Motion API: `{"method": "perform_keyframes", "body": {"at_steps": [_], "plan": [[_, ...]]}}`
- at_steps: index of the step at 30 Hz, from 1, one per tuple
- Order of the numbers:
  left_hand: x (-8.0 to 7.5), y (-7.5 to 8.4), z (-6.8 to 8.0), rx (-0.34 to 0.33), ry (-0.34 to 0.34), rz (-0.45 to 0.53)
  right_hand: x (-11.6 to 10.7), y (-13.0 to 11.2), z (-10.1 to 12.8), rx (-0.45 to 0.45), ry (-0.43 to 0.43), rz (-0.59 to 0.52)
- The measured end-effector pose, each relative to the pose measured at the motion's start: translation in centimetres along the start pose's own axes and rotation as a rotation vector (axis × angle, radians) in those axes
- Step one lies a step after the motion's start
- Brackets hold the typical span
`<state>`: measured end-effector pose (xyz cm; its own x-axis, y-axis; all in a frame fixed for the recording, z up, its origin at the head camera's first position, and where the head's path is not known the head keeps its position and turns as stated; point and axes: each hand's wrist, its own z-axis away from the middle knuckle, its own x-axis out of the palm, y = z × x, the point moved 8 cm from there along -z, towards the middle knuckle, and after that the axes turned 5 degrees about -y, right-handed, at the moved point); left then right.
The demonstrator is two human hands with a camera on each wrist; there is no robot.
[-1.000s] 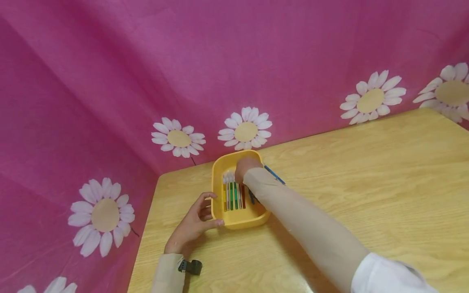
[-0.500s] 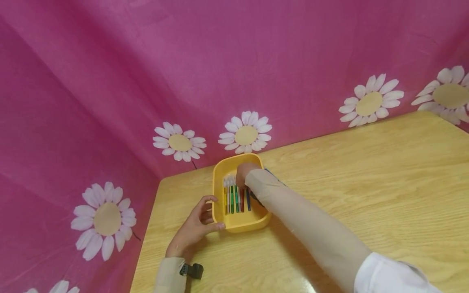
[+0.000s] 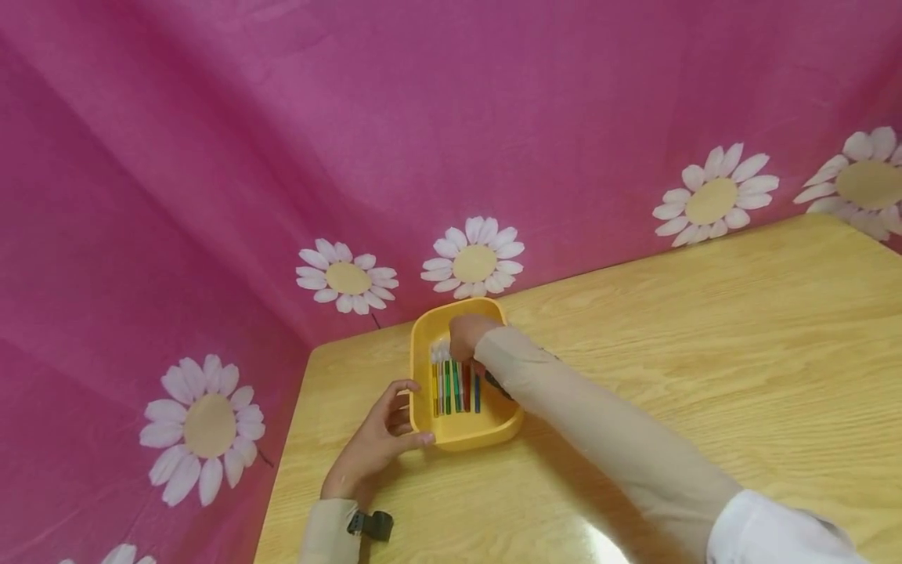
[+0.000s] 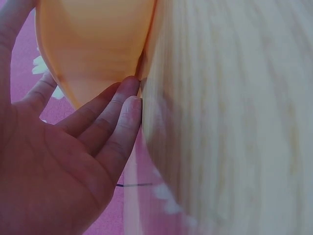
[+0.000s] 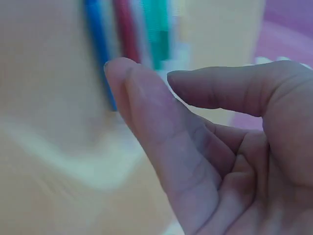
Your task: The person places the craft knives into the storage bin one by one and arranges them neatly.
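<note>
Shallow yellow plastic tray [image 3: 461,431], near the wooden table's [image 3: 705,329] back-left corner: coloured felt pens [image 3: 455,385] laid side by side inside, none visible outside. Left hand [image 3: 377,446]: straight fingers pressed against tray's outer wall. Right hand [image 3: 467,338]: inside the tray over the pens, relaxed, holding nothing
</note>
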<state>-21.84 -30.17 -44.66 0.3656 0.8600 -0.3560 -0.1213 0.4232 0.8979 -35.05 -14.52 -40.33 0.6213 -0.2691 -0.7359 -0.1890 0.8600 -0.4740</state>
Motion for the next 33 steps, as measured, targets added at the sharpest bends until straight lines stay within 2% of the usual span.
{"method": "perform_keyframes", "body": {"at_steps": [4,8,12,14,18,23,28,33], "plan": [[0.1,0.0,0.2,0.003,0.001,-0.004,-1.8,-0.5,1.2,-0.081,-0.005,-0.077],[0.2,0.0,0.1,0.006,0.002,0.001,-4.6,-0.1,3.8,-0.201,0.038,-0.203],[0.4,0.1,0.0,0.025,-0.015,0.002,-6.8,2.5,5.7,-0.290,0.124,-0.326],[0.3,0.1,0.0,0.034,-0.022,-0.005,-7.3,4.5,6.3,-0.302,0.165,-0.373],[0.1,0.3,0.0,0.050,-0.026,-0.005,-6.9,8.9,7.1,-0.293,0.226,-0.429],[0.0,0.2,-0.1,0.045,-0.025,0.001,-4.9,13.3,6.7,-0.227,0.238,-0.438],[0.2,0.0,0.0,0.034,-0.027,-0.005,-3.8,14.7,5.9,-0.189,0.260,-0.449],[0.2,0.0,-0.1,0.009,0.001,0.010,-3.2,14.0,5.3,-0.207,0.274,-0.449]]}}
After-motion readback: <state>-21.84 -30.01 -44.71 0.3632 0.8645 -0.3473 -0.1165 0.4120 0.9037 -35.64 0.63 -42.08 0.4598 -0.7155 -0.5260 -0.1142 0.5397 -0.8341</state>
